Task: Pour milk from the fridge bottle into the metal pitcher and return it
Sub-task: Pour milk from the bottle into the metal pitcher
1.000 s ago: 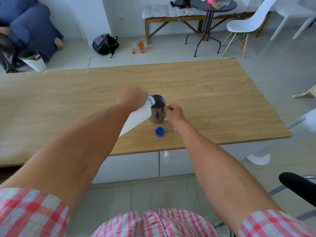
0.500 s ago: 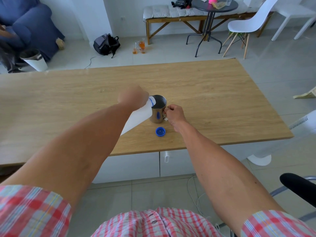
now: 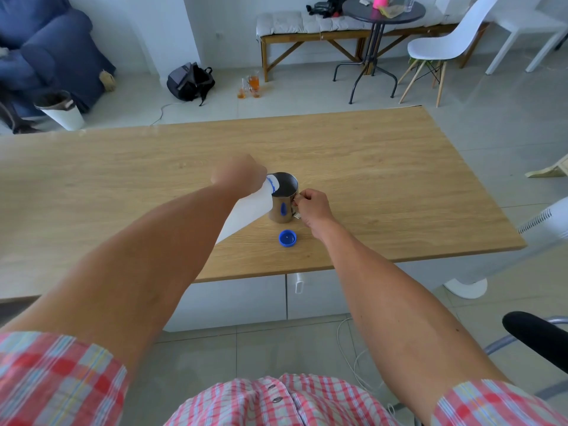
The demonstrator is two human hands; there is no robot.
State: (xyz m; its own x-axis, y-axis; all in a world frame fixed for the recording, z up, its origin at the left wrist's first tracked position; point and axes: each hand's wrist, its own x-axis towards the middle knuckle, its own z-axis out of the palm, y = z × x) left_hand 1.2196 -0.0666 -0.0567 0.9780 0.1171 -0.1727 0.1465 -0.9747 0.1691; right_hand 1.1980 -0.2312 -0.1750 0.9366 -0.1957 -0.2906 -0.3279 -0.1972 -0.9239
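Note:
A white plastic milk bottle (image 3: 246,212) is tipped steeply, its blue-ringed mouth over the rim of the metal pitcher (image 3: 284,199). My left hand (image 3: 238,176) grips the bottle near its neck from above. The pitcher stands upright on the wooden table (image 3: 384,179), and my right hand (image 3: 312,207) is closed on its handle at the right side. The bottle's blue cap (image 3: 287,238) lies open side up on the table just in front of the pitcher. Any milk stream is hidden by the bottle's mouth.
The table's near edge runs just in front of the cap. A white fan (image 3: 522,241) stands at the table's right end and a black chair arm (image 3: 538,336) is at lower right. Beyond the table are a backpack (image 3: 190,81), a round black table (image 3: 382,13) and a white chair (image 3: 445,41).
Both hands, the bottle and the pitcher hold the same pose; only the view has shifted slightly.

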